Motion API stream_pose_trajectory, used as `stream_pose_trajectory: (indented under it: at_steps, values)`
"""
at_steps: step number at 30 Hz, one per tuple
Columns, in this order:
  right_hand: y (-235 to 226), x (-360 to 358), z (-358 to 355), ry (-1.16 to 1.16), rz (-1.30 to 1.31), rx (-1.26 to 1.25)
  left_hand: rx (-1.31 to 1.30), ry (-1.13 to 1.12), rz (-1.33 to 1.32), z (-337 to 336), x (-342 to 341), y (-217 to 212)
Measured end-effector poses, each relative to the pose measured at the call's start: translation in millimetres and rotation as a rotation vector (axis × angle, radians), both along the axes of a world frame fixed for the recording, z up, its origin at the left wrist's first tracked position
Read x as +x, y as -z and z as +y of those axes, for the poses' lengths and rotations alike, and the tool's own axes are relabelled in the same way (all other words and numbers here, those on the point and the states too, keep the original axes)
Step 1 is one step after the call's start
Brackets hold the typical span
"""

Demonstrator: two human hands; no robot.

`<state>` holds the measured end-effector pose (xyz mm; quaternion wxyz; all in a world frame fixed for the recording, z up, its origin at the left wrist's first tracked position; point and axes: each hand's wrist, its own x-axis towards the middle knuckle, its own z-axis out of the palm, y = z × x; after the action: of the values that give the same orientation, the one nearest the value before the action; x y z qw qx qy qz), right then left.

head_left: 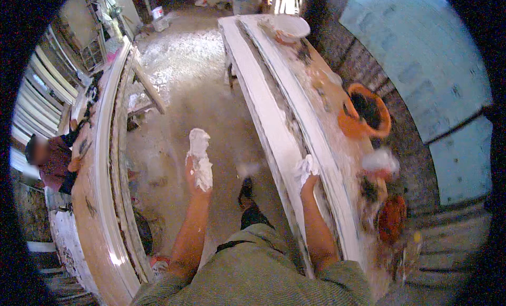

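Note:
My left hand point(191, 171) is raised over the floor between the two benches and carries a thick, lumpy mass of white plaster-like paste point(199, 142). The paste hides most of its fingers. On the right, my right hand point(308, 180) is at the long white-coated moulding strip point(274, 132) on the bench. A crumpled white clump point(304, 166) covers its fingers, which look closed; whether it is paste or cloth I cannot tell. A second long white strip point(311, 121) runs alongside, with a dark gap between the two.
On the right bench are a white basin point(290, 28), an orange bucket point(375, 111), a reddish container point(391, 219) and a pale bag-like thing point(380, 163). Along the left bench point(87, 227) lie long mouldings point(108, 142); another person point(52, 161) is beside it. White residue point(184, 56) covers the far floor.

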<state>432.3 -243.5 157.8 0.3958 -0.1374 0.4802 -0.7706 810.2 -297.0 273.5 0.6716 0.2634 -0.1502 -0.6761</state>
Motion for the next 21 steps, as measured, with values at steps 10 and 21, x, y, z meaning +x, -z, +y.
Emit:
stream_pose_trajectory:
  at_steps: [10, 21]
  values:
    - [-66, 49, -282, 0.01, -0.06, 0.063, -0.033, -0.036, 0.007, -220, 54, -41]
    - [-68, 127, -604, -0.079, -0.225, -0.097, 0.115, -0.156, -0.101, -513, 87, 9]
